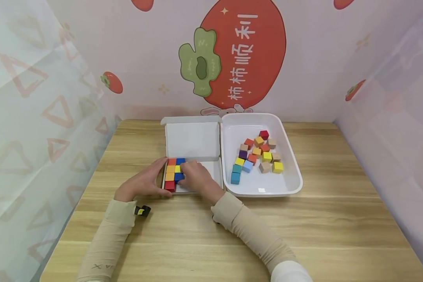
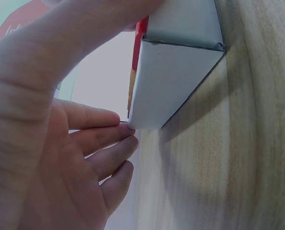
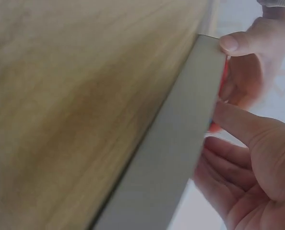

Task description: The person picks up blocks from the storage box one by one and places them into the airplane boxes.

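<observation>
A shallow white box (image 1: 213,172) lies with its lid (image 1: 192,140) folded back. At its left end, my left hand (image 1: 146,181) holds the box, thumb at the front corner and fingers at the far part of the side wall. In the left wrist view the fingertips (image 2: 125,128) meet the wall's edge. My right hand (image 1: 198,178) reaches inside and pinches a blue cube (image 1: 178,177), partly hidden by the fingers. Beside it sit a yellow cube (image 1: 177,169), another blue cube (image 1: 180,161), and a left column of orange cubes (image 1: 170,169) with a red cube (image 1: 170,186) in front.
Right against the box stands a white tray (image 1: 292,166) with raised walls. Loose cubes lie in it, among them teal cubes (image 1: 235,178), a light blue cube (image 1: 247,166) and plain wood cubes (image 1: 265,167). Both rest on a wooden table (image 1: 197,239) with a printed backdrop behind.
</observation>
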Motion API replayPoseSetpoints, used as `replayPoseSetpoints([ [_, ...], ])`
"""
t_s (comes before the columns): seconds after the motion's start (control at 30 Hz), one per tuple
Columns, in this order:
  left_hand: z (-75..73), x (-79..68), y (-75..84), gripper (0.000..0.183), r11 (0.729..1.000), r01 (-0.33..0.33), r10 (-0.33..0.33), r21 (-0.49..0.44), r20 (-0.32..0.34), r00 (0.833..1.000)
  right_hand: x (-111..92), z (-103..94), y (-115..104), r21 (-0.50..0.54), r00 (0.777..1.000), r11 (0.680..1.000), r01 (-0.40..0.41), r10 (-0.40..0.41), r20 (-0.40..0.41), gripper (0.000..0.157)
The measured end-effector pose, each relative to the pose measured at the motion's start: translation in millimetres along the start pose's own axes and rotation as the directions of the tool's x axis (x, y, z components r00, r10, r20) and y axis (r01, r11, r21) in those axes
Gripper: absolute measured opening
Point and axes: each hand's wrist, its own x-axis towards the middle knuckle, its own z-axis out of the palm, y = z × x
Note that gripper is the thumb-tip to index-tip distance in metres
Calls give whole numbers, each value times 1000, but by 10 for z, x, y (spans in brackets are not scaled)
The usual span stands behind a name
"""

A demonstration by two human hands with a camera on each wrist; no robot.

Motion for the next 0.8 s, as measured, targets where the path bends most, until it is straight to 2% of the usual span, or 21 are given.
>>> replayPoseSetpoints([
  [0.13,3,2,7,131,1000,14,-14,-18,6,1000,-61,-97,-21,-2,1000,1000,9,-9,20,40],
  [0.27,6,8,9,130,1000,-1,1,-14,0,1000,-153,-277,-6,45,999,998,33,-34,21,40],
  [0.4,9,15,13,129,1000,11,-11,-12,0,1000,-273,-487,54,92,999,995,39,-41,15,39],
  [0.6,12,20,1,131,1000,25,-25,8,6,1000,-478,-776,262,133,1000,991,16,-13,-26,36],
  [0.8,2,6,-6,132,1000,29,-29,4,11,1000,-722,-1030,568,140,997,989,-56,64,-49,37],
])
